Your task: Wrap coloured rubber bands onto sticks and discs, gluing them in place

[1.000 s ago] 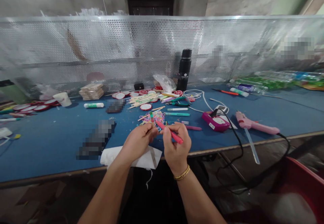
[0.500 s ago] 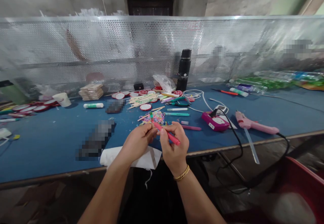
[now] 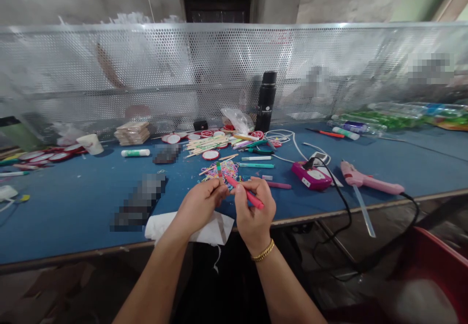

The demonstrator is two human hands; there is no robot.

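A green-banded stick (image 3: 219,168) is pinched in the closed fingertips of the left hand (image 3: 199,202); beside it, the right hand (image 3: 256,216), fingers curled, grips a pink marker (image 3: 253,199). Just beyond both hands, colourful loops (image 3: 230,169) lie on the table (image 3: 87,192).

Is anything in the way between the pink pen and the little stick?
Nothing that I can see. The pen, in the right hand, has its tip close to the stick, in the left hand; I can't tell if they touch. The colourful loops lie beyond, on the table.
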